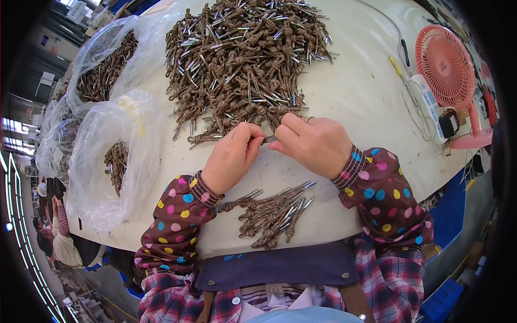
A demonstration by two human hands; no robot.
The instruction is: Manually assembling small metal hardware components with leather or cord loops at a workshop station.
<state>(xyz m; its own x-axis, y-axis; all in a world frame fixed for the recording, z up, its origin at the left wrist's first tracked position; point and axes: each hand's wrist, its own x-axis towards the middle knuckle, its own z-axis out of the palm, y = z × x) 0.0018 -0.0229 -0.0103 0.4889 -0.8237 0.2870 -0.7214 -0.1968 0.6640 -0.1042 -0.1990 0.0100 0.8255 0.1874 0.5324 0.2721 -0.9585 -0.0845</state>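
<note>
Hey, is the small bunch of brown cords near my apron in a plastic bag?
No, the small bunch lies loose on the pale tabletop.

held pc mostly hidden btwn fingers, pile cut @ top

Knotted cords are made of matt, rough-looking textile, tipped with shiny metal. By the left edge of the worktop, bags are formed of glossy, crinkled plastic; near its right edge, a fan is moulded in smooth plastic.
</note>
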